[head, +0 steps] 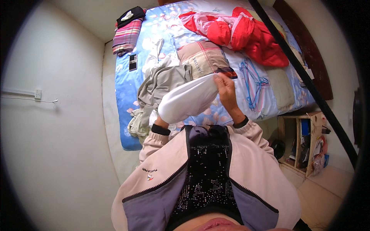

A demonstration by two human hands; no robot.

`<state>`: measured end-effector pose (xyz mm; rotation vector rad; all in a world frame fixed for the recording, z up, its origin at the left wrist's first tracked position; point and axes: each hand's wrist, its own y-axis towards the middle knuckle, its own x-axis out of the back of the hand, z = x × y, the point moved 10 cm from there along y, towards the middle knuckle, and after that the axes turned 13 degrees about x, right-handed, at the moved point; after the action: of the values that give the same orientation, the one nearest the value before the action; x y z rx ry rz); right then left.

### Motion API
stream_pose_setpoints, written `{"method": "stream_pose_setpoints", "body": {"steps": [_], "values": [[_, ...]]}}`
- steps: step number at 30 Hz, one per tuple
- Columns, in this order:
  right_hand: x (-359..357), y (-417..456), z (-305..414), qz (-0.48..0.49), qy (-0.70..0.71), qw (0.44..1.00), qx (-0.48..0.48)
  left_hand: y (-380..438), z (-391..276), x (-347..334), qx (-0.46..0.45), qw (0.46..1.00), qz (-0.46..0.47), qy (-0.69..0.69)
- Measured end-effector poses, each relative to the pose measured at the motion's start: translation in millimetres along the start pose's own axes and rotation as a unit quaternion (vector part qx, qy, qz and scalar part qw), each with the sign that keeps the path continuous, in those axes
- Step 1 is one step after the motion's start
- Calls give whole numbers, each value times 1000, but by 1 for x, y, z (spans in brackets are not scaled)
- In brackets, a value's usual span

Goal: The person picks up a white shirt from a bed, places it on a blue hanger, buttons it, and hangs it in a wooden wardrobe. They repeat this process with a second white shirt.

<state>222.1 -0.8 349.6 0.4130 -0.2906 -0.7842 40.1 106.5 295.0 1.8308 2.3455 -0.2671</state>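
Between the thumb and fingers of my right hand (227,89) is pinched one end of a white cloth item (188,99). It stretches leftward above the bed, smooth and rounded at its left end. My left hand (162,122) is at that rounded end, mostly hidden behind or inside the white fabric, so its grip does not show. Just beyond the left hand lies a rumpled grey garment (162,83), with a pale crumpled garment (138,122) beside it. A folded brown plaid cloth (199,55) bearing letters lies past the right hand.
Blue and pink clothes hangers (251,83) lie on the flowered bed (124,86). Red and pink fabric (254,40) is heaped farther back. A phone (133,62) and a striped folded cloth (127,34) are at left. A black pole (303,70) crosses before a wooden cabinet (309,144).
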Motion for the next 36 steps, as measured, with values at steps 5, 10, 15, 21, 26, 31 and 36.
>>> {"method": "stream_pose_setpoints", "body": {"steps": [5,10,15,21,26,31,36], "values": [[63,18,-54,-108,-15,994,-30,-47,42,43,176,943,-58,-276],[49,34,-21,-126,218,961,-111,-65,40,47,189,957,-55,-214],[53,36,-72,-139,205,961,-122,-26,31,-44,185,977,104,1],[57,23,-76,-178,218,945,-167,-16,23,-19,162,972,78,-149],[78,17,-127,-190,174,951,-169,-16,29,-17,141,945,40,-293],[72,7,-151,-139,134,961,-196,-12,-5,2,98,926,37,-362],[55,8,-125,-104,34,989,-97,2,-33,2,53,913,50,-401]]}}
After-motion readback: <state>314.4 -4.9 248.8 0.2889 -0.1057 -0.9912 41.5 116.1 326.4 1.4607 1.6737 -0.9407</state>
